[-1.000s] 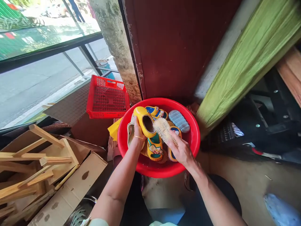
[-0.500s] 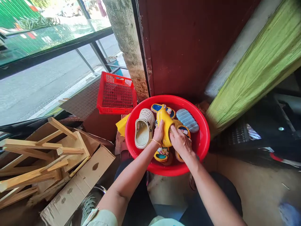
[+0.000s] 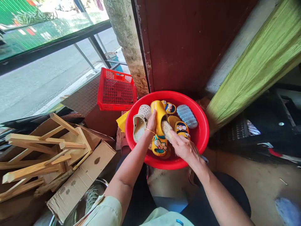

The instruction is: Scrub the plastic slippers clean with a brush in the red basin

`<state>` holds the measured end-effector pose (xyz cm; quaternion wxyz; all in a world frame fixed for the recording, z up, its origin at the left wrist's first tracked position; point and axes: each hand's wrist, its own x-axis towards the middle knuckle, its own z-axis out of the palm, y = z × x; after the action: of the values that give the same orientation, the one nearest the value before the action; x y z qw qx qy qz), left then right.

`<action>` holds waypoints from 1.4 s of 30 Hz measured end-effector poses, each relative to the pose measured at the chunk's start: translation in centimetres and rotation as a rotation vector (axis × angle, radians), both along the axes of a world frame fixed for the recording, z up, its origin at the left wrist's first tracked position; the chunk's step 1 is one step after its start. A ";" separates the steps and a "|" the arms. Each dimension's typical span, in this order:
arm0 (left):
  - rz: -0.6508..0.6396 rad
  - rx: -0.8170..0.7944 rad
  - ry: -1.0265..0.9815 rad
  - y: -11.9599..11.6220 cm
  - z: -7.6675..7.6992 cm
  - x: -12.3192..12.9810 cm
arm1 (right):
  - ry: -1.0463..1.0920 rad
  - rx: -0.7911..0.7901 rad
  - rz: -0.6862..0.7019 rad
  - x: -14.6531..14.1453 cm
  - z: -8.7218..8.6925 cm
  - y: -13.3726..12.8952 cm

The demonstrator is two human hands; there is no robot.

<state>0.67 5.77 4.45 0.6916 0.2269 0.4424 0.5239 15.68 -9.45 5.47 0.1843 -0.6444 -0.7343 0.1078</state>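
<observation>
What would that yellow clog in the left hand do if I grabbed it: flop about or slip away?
The yellow clog would probably keep its shape, because its rounded toe isn't sagging in the left hand. It might be slippery, since its smooth top is shiny. It's perhaps light for its size, as it looks hollow at the opening.

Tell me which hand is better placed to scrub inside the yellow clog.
The right hand, most likely: it grips the brush, whose bristles are at the opening of the yellow clog. The left hand holds the clog by its side and has no brush.
</observation>
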 end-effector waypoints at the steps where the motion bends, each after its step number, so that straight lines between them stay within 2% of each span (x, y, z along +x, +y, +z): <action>1: -0.016 0.024 0.041 -0.4 -0.2 0.5 | -0.076 -0.008 -0.033 -0.3 0.3 0.5; 5: -0.028 0.070 0.150 -2.1 -1.2 2.0 | -0.259 -0.053 -0.182 -1.9 1.3 3.4; 7: -0.011 0.100 0.151 -2.4 -1.4 2.1 | -0.237 -0.070 -0.212 -2.2 1.5 4.5; 9: -0.009 0.137 0.179 -2.2 -1.4 1.8 | -0.164 -0.070 -0.178 -2.4 1.3 4.8; 15: 0.076 0.202 0.263 -0.2 0.3 -0.2 | 0.048 -0.031 0.032 -1.4 -0.1 1.1; 18: 0.057 0.185 0.245 0.2 1.0 -0.8 | 0.168 -0.038 0.049 1.2 0.1 -0.5; 21: 0.058 0.069 0.123 0.1 1.3 -1.0 | 0.323 0.040 0.001 4.2 0.3 -1.1; 24: -0.004 -0.051 -0.069 -0.2 1.0 -0.7 | 0.401 0.165 -0.120 4.9 0.0 -0.9; 27: -0.110 -0.083 -0.199 -0.8 0.2 0.0 | 0.453 0.220 -0.152 2.7 -0.7 -0.2; 30: -0.285 -0.138 -0.293 -2.1 -0.8 0.7 | 0.450 0.225 -0.179 0.5 -0.9 1.6; 32: -0.391 -0.196 -0.316 -3.0 -1.3 0.9 | 0.440 0.232 -0.245 0.3 -0.8 3.2; 34: -0.431 -0.236 -0.300 -3.6 -1.4 0.8 | 0.440 0.240 -0.319 0.6 -0.5 4.6; 37: -0.328 -0.188 -0.266 -3.4 -0.9 0.3 | 0.442 0.257 -0.334 0.2 -0.1 4.9; 40: -0.147 -0.102 -0.275 -2.1 -0.1 -0.3 | 0.438 0.296 -0.155 -2.0 -0.3 2.5; 42: -0.074 -0.096 -0.290 -1.3 0.2 -0.7 | 0.429 0.312 -0.026 -3.5 -0.8 0.4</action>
<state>-0.07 4.45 4.61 0.7772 0.1318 0.3537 0.5035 12.23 -9.03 4.62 0.4342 -0.5801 -0.6777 0.1250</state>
